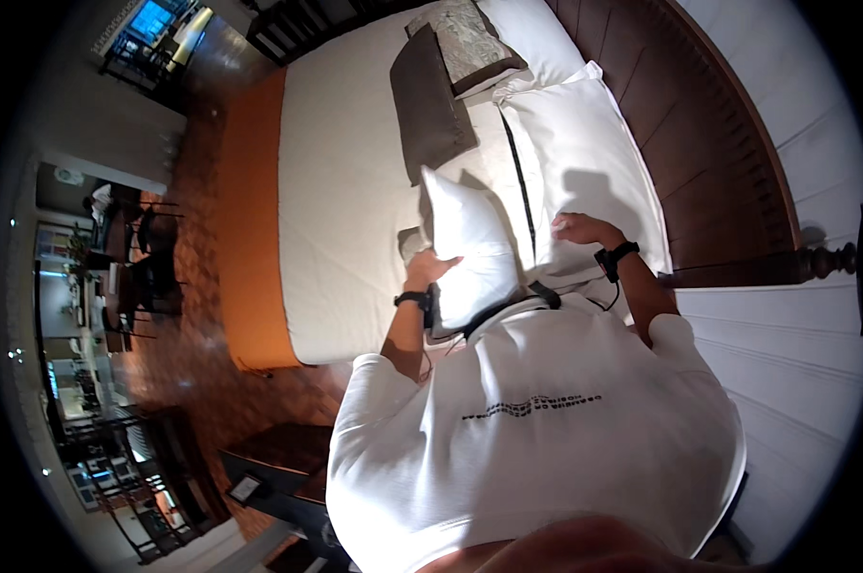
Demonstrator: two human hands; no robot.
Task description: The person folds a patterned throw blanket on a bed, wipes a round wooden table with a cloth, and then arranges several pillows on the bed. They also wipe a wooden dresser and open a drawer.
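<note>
My left hand (429, 269) grips the side of a small cushion (474, 251), the thumb on its white face and the fingers behind it. The cushion stands tilted on the bed, and its back shows a darker edge. My right hand (587, 229) is over a large white pillow (574, 136), close to its near-left part, with fingers curled together. Whether it pinches the pillow fabric cannot be made out. A black wrist strap (621, 252) with a small device and cable sits on my right wrist. A similar black strap (412, 298) is around my left wrist.
On the cream bed cover (338, 179) lie a dark brown cushion (431, 100) and a patterned cushion (471, 46). An orange runner (252, 236) crosses the bed's foot. The wooden headboard (689, 122) rises at right. A dark table (277, 458) stands lower left on tiled floor.
</note>
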